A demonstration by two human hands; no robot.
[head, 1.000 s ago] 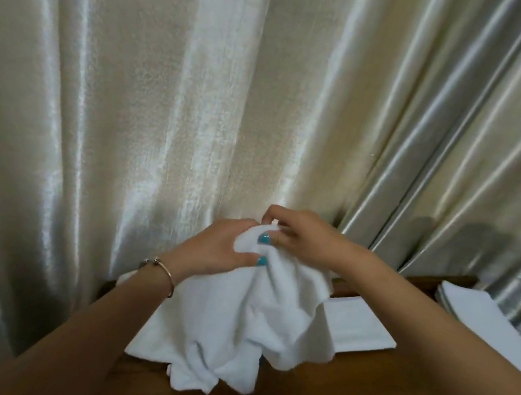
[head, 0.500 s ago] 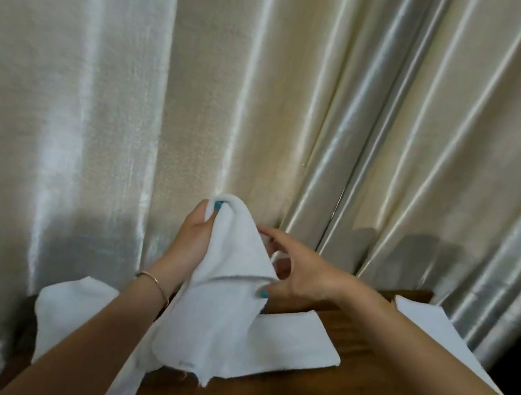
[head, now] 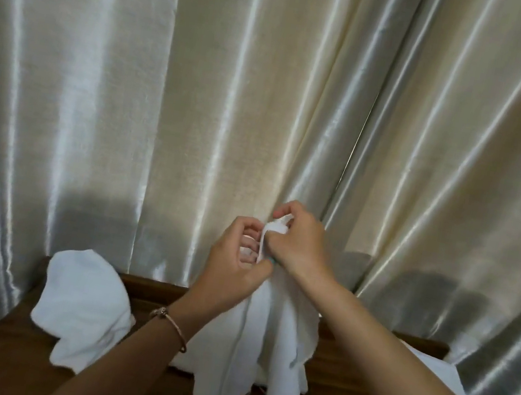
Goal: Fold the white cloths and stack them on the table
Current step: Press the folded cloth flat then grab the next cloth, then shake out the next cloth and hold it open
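Two hands are seen in the head view, raised together in front of the curtain [head: 196, 116] and closed on the top edge of one white cloth [head: 264, 344]. The left hand [head: 236, 259] is curled, its thumb and fingers pinched on the edge from the left; the right hand [head: 300, 242] is closed on the same edge from the right and a little higher, so that the two grips touch or nearly touch (the exact corner held by each is hidden by the fingers). From that shared pinch the cloth is hung straight down, its long axis vertical, bunched into narrow folds, and its lower end is carried past the near edge of the wooden table [head: 17, 346], out of the bottom of the view.

The coming move is judged to turn on this: the cloth lies below both hands, gathered rather than spread, so the edge would have to be drawn out sideways, one hand to each side, before a clean fold could be laid. Neither hand is nearer; both are on it.

A crumpled cloth [head: 83, 305] is lying at the table's left rear, well apart from the held one. At the right, behind the right forearm, white folded cloths [head: 431, 366] are partly seen; their number cannot be told.
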